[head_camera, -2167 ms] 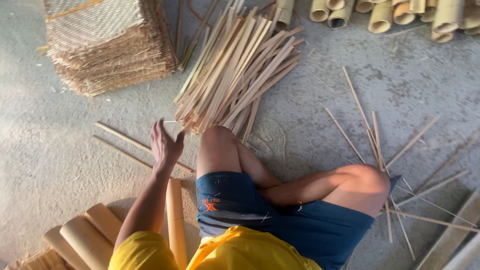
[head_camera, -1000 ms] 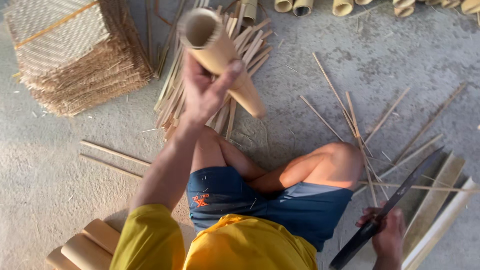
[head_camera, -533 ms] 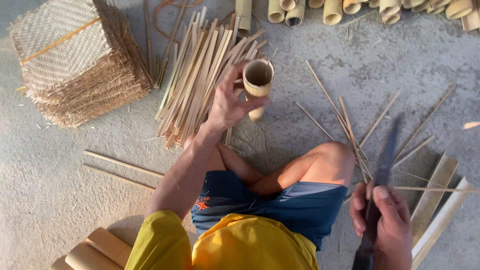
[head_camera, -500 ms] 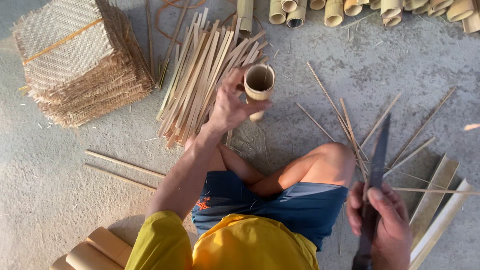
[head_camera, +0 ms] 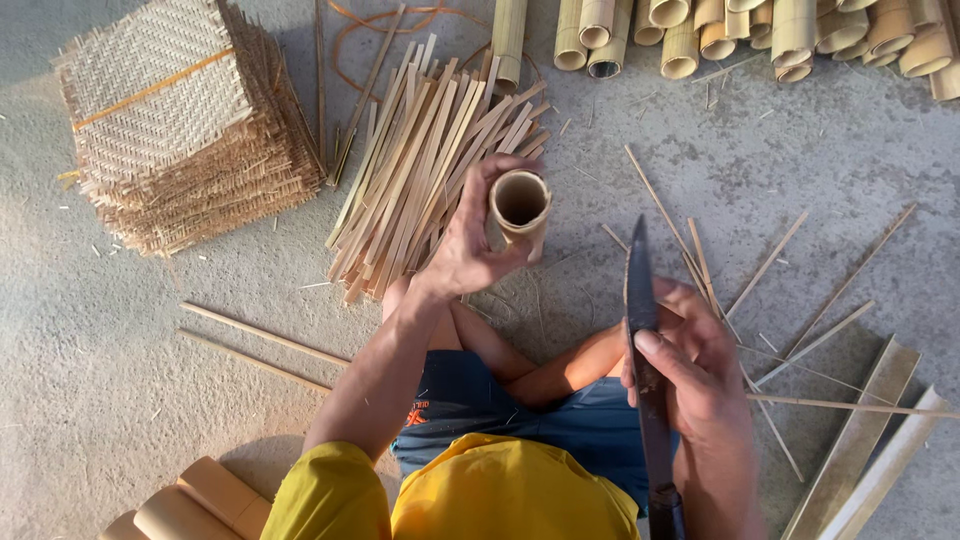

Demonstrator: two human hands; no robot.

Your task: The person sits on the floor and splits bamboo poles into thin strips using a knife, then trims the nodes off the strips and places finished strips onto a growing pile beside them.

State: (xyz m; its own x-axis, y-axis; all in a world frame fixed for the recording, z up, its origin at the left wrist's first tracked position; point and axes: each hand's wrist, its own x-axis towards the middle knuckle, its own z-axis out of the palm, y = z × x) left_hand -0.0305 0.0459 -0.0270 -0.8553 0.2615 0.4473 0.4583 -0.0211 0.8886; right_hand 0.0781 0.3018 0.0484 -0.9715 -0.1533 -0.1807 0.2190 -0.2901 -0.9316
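Note:
My left hand [head_camera: 470, 240] grips a short hollow bamboo tube [head_camera: 521, 204] standing upright on the concrete floor, its open end facing up at me. My right hand [head_camera: 695, 365] holds a long dark knife [head_camera: 640, 330], blade pointing away from me, its tip a little to the right of the tube. I sit cross-legged in blue shorts and a yellow shirt, my knees below the tube.
A pile of split bamboo strips [head_camera: 420, 170] lies behind the tube. Stacked woven mats [head_camera: 180, 120] sit at the far left. Cut bamboo tubes [head_camera: 780, 35] line the top edge. Thin sticks [head_camera: 760, 280] and flat slats [head_camera: 870, 450] scatter on the right; more tubes [head_camera: 190, 500] bottom left.
My left hand brought a bamboo tube from the floor at my left and stood it upright in front of me. My right hand picked up the knife and swung its blade toward the tube.

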